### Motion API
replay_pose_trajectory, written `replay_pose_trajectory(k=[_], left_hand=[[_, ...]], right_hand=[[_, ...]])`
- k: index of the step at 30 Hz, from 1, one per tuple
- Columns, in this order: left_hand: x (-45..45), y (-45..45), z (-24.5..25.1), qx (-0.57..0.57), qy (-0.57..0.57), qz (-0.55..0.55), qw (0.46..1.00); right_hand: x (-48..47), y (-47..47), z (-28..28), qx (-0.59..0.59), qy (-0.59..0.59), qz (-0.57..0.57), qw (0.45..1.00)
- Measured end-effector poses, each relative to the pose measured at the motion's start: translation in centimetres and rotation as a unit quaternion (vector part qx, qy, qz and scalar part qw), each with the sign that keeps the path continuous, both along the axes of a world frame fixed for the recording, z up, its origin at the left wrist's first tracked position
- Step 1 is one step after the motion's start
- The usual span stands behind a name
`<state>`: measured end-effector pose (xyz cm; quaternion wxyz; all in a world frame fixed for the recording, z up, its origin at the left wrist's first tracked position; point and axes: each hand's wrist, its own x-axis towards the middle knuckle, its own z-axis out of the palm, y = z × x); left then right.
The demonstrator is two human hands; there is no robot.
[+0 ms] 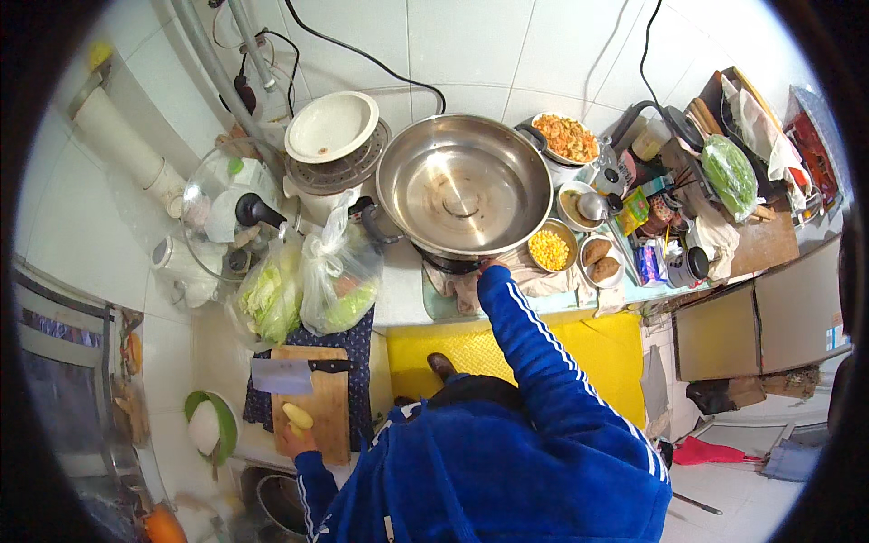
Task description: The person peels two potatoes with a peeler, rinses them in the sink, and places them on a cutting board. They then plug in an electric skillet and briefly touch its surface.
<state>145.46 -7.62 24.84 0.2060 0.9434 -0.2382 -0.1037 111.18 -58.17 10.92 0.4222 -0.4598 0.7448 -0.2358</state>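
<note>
My left hand (297,440) is at the lower part of a wooden cutting board (329,407), touching a peeled, pale yellow potato-like vegetable (297,416); a second piece seems to lie under it. Whether the fingers grip it is unclear. A cleaver (284,376) with a black handle lies flat across the board's upper end. My right hand (487,265) reaches to the front edge of the cooker beneath a wide steel pan (465,186); its fingers are mostly hidden by the sleeve and pan. The pan has a shiny bottom with some brownish marks.
Bagged green vegetables (339,278) and a glass lid (227,203) stand left of the pan. To its right are a bowl of corn kernels (550,250), a bowl with two brown pieces (601,260), an orange-coloured dish (565,138) and jars. A green basin (227,424) sits lower left.
</note>
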Motion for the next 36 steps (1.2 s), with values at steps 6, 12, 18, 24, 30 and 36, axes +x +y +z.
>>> replay_pose_trajectory(k=[6, 12, 18, 24, 30, 36], left_hand=[[0.7, 0.4, -2.1, 0.003, -0.008, 0.022, 1.0], [3.1, 1.1, -9.7, -0.244, 0.101, 0.026, 0.964], [3.8, 1.1, -10.2, 0.021, -0.082, -0.046, 0.995], [0.9, -0.9, -4.0, -0.039, -0.092, -0.028, 0.995], [0.1, -1.5, -0.9, -0.083, -0.115, -0.014, 0.99], [0.0, -0.5, 1.0, -0.118, -0.15, 0.005, 0.982]], right_hand=[[-1.9, -1.6, -4.9, -0.041, 0.267, 0.19, 0.944], [-3.1, -3.7, -11.8, -0.056, 0.225, 0.145, 0.962], [-4.4, -6.4, -13.9, -0.039, 0.266, 0.159, 0.95], [-3.4, -4.5, -6.2, -0.021, 0.035, -0.002, 0.999], [-2.2, 0.0, 1.2, -0.065, -0.12, -0.043, 0.99], [2.6, 11.5, 16.1, -0.113, -0.226, 0.091, 0.963]])
